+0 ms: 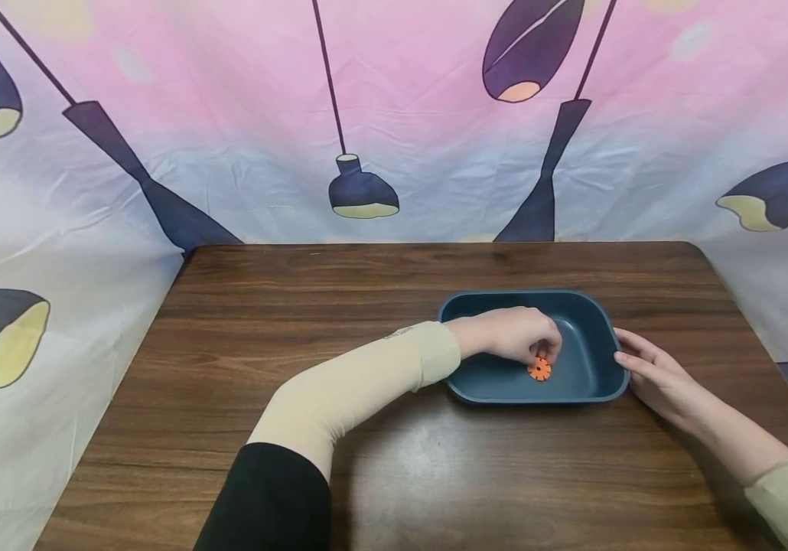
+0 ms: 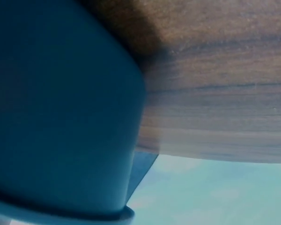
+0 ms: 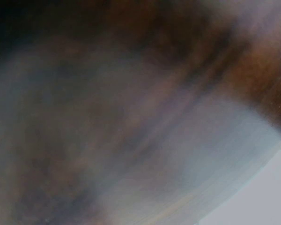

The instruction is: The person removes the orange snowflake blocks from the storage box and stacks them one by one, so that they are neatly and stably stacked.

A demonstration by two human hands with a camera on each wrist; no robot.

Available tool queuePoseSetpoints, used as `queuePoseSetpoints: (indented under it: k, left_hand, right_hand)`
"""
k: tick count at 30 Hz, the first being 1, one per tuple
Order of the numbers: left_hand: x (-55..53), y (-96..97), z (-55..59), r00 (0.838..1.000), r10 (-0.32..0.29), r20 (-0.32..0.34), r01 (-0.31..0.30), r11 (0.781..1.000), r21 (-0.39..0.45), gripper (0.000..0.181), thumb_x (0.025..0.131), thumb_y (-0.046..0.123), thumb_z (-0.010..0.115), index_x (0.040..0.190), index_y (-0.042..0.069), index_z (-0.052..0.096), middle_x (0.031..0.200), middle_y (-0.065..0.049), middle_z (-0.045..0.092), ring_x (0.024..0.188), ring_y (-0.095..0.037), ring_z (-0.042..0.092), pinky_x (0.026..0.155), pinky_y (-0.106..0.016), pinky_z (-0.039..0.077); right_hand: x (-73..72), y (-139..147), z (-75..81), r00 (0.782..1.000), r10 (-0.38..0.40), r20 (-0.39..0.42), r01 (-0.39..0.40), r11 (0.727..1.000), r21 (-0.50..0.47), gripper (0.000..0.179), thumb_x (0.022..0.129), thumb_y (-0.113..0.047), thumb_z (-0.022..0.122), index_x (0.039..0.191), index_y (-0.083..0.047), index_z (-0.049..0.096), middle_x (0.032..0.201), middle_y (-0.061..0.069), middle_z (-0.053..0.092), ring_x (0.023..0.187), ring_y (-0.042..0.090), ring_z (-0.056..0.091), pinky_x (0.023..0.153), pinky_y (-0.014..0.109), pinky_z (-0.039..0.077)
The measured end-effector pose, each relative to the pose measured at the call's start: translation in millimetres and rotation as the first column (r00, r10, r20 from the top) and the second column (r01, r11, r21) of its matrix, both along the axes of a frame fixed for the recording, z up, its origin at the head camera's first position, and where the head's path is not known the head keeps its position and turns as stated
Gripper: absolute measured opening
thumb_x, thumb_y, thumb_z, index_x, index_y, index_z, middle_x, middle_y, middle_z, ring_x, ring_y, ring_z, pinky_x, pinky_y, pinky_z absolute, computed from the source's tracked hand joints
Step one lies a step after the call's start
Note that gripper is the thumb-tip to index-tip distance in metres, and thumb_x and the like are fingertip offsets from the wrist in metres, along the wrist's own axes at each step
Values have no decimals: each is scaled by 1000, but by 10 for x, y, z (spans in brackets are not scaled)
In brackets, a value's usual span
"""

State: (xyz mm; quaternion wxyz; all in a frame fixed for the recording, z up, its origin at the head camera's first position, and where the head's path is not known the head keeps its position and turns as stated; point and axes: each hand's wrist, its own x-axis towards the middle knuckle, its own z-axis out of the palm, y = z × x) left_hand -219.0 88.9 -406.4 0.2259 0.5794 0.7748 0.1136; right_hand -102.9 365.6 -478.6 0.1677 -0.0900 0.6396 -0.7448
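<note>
The right wrist view is heavily blurred: brown wooden table fills the frame toward one o'clock, and a pale backdrop shows at five o'clock.

1. One dark blue tray, rectangular with rounded corners, on the table.
2. One orange toothed disc, lying inside that tray.
3. One brown wooden table.
4. Two hands: left hand in the tray, right hand at its outer wall.
5. Two beige sleeves, one on each forearm.
6. One printed backdrop cloth, with nine dark lamp shapes on it, some cut by the frame edge.
</note>
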Motion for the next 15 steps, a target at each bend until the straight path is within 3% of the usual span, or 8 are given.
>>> queuePoseSetpoints:
  k: [8,15]
  left_hand:
    - [-35,-133,114,999,28,29,-30,997,65,12,106,11,65,107,15,76,104,4,73,95,-5,63,87,-13,50]
    - [-78,-284,280,994,61,95,-75,987,145,12,104,8,66,105,13,76,104,2,76,98,-7,69,88,-15,52]
  right_hand:
    - [7,-10,16,1000,-11,9,11,999,36,43,114,-5,38,140,-33,57,133,-18,68,121,-7,63,97,9,48]
    - [4,-4,17,1000,-4,5,4,1000,28,42,114,-5,38,141,-33,57,133,-17,68,121,-6,62,97,9,48]
